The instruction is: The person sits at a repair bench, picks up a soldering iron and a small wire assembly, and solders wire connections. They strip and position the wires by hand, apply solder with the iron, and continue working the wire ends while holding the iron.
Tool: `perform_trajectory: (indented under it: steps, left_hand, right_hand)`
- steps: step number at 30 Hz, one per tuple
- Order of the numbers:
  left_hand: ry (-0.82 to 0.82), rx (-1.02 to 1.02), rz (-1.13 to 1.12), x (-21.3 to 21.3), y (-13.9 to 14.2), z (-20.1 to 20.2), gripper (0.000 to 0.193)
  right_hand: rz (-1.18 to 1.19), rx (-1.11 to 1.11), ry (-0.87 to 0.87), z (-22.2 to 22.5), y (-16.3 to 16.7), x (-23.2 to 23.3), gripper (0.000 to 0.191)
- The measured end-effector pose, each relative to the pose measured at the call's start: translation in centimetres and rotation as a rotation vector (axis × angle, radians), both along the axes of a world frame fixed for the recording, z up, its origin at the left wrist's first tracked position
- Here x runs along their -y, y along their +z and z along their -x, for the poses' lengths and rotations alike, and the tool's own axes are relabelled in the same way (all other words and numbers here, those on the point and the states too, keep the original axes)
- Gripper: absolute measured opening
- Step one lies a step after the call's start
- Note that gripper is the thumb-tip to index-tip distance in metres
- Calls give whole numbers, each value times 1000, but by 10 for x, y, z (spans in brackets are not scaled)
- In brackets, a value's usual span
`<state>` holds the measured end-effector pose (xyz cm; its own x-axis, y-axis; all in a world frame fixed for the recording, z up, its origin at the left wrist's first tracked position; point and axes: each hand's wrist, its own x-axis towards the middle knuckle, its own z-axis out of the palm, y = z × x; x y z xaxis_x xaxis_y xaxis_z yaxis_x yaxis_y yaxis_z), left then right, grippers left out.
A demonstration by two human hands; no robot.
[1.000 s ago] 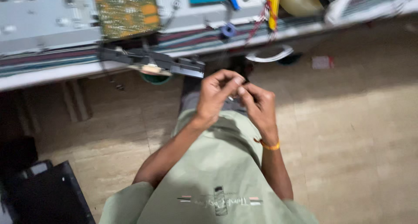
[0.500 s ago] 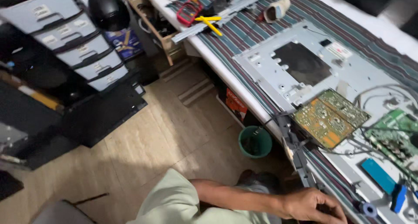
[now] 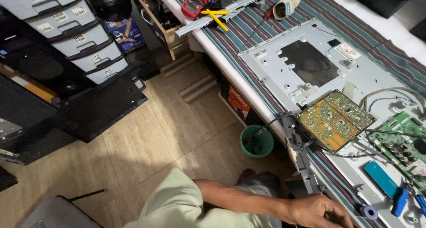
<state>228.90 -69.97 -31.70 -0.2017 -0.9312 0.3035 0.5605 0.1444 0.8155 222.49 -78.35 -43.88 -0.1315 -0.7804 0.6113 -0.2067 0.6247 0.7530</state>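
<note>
Striped cloth (image 3: 248,30): blue, red and white stripes cover the table, which runs from top centre to the lower right corner.
Visible hand (image 3: 320,211): one hand only, at the bottom edge, on an arm that reaches rightward from a pale green sleeve (image 3: 177,206); which of the person's hands it is cannot be told. The knuckles face up and the fingers curl down at the table edge; whether they hold anything cannot be told.
Solder reel (image 3: 368,211): small blue spool lying on the table just beside the hand, to its right.
Blue tool handle (image 3: 399,201): lies just past the reel, farther right.
Yellow-green circuit board (image 3: 335,119): rests on the grey metal chassis (image 3: 284,72), up the table from the hand, well apart from it.
Green circuit board (image 3: 401,137): at the right edge, wires running to it.
Green bucket (image 3: 256,141): on the tiled floor beside the table.
Drawer unit (image 3: 66,28): grey drawers, upper left.
</note>
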Motion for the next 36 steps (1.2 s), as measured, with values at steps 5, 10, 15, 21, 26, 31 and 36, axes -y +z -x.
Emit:
perform_trajectory:
  steps: [5,10,15,21,26,31,36]
  left_hand:
    - [60,102,64,8,-15,14,18]
    - [66,120,99,15,-22,23,19]
    - [184,394,71,8,0,22,21]
    - [166,259,61,-12,50,13,17]
    - [182,265,179,-21,86,6,13]
    - [125,205,64,-35,107,3,11]
    - [-20,130,-117,-36,115,-1,9]
  right_hand:
    - [749,1162,809,4,9,29,20]
    - [142,272,249,1,6,18,19]
    - [360,553,376,5,-1,8,26]
    - [-299,-423,-252,22,20,4,17]
    - [-255,-2738,-1011,108,124,-72,17]
    - [-363,-3143,-1185,118,181,-156,13]
    - [-419,-3025,-1325,93,211,-159,10]
